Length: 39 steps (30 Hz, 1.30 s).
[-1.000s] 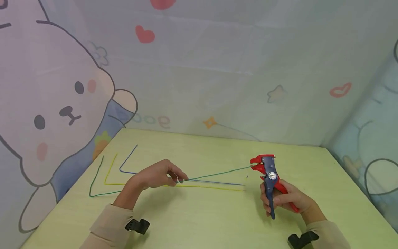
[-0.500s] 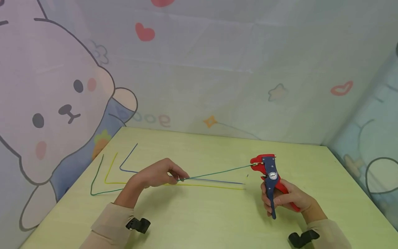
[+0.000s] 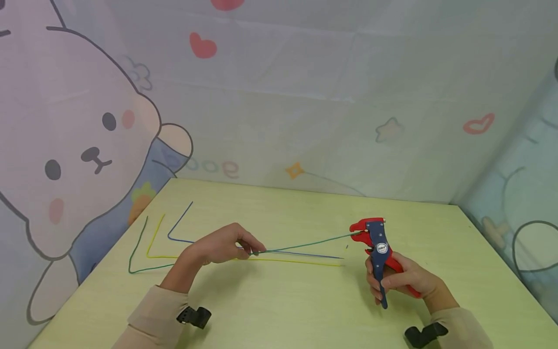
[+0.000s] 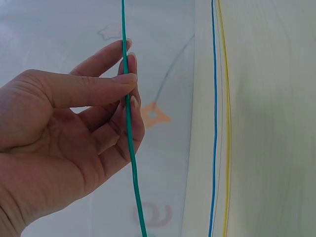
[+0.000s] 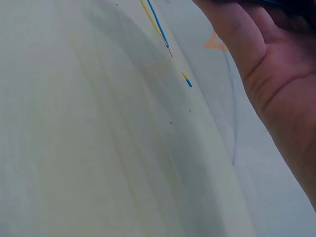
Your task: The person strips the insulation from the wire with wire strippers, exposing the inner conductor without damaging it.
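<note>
Between thumb and fingertips my left hand (image 3: 224, 243) pinches a green wire (image 3: 309, 243), held above the table. In the left wrist view the wire runs across the fingers (image 4: 131, 64). My right hand (image 3: 407, 277) grips a wire stripper (image 3: 378, 245) with a dark blue body and red jaws and handle. The green wire's right end lies between the red jaws. Its other part bends on the table to the left, partly hidden by my forearm. Only a dark edge of the stripper shows at the top of the right wrist view.
A blue wire (image 3: 305, 254) and a yellow wire (image 3: 296, 262) lie side by side on the pale table (image 3: 279, 310), both bent at the left. Thin bare strands show at their right ends. Small blue and yellow insulation pieces (image 5: 187, 80) lie nearby. A printed cloth (image 3: 279, 97) hangs behind.
The green wire's end has gone from the front of the stripper's jaws to deeper between them. The stripper has shifted very slightly; my left hand has kept its pinch on the wire.
</note>
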Tool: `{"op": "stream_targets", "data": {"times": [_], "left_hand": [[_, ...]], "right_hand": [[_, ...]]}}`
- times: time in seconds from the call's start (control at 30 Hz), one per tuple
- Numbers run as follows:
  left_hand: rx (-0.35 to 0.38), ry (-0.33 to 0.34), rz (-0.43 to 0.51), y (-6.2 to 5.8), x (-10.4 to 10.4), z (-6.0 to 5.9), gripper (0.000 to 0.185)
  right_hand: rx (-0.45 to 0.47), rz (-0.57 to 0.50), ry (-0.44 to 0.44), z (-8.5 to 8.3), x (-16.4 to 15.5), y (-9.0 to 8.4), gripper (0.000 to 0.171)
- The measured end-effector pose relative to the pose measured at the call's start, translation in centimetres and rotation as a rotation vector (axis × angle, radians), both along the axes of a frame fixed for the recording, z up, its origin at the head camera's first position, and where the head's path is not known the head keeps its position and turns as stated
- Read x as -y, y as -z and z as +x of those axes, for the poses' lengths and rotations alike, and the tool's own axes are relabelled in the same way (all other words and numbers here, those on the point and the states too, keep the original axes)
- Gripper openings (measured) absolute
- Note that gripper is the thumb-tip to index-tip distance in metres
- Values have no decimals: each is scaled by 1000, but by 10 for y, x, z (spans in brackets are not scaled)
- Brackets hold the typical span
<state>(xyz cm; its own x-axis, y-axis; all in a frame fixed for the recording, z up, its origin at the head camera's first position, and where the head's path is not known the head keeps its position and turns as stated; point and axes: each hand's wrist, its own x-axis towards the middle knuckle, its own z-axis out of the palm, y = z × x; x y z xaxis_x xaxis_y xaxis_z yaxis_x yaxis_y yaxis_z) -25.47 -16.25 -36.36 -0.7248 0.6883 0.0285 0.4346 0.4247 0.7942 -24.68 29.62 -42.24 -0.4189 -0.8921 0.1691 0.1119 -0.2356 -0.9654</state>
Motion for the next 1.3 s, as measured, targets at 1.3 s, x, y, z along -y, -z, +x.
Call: {"op": "stream_targets", "data": {"times": [1.3], "left_hand": [[-31,1,-24,-1,3,-2,35]], "right_hand": [[-113,61,66,-2,0,-2,15]]}}
